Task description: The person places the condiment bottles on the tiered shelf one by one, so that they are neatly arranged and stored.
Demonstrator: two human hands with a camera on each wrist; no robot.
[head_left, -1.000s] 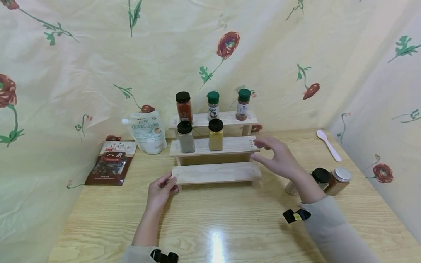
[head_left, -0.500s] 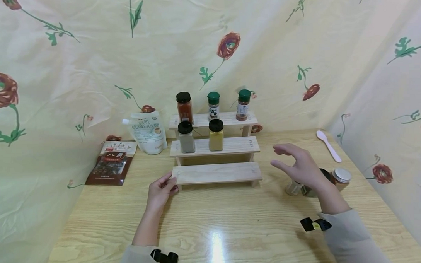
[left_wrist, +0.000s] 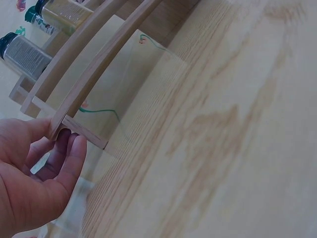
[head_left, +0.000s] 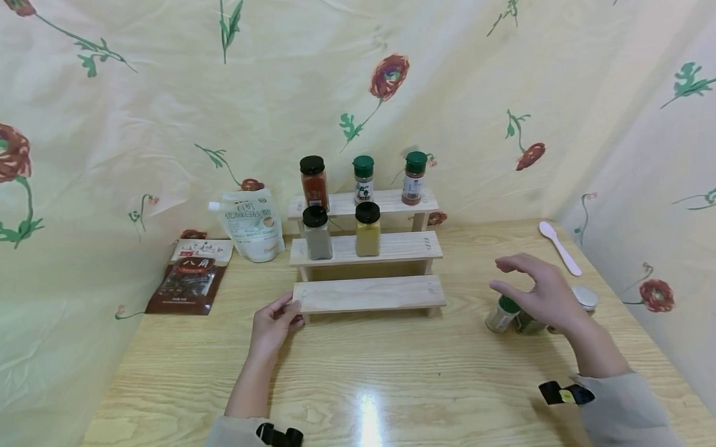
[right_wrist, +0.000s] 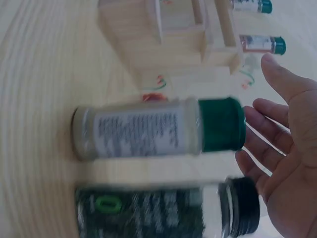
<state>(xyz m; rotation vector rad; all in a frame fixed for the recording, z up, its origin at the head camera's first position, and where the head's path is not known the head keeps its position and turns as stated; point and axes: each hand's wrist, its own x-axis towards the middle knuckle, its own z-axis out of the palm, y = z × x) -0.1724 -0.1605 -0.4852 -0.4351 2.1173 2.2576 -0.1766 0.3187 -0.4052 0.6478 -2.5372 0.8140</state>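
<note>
My left hand [head_left: 274, 328] pinches the left end of the lowest step of a wooden three-tier rack [head_left: 369, 295], thumb on top and fingers beneath, as the left wrist view [left_wrist: 44, 173] also shows. My right hand [head_left: 541, 293] hovers over the jars at the right, thumb and fingers apart with nothing between them. Just by its fingers is a green-capped spice bottle [right_wrist: 148, 129]; beside that stands a black-capped jar [right_wrist: 148, 210] with a dark label. A silver-lidded jar [head_left: 585, 298] is partly hidden behind the hand.
On the middle tier stand a grey spice jar [head_left: 318, 238] and a yellow one [head_left: 367, 236]. The top tier bears a red spice jar [head_left: 314, 185] and two green-capped bottles [head_left: 364, 180]. A white pouch [head_left: 251, 227], a brown packet [head_left: 189, 279] and a spoon [head_left: 560, 248] lie around.
My right hand has moved away from the rack's right end, rightward and down to above the jars. The left hand and the rack stay where they were.
</note>
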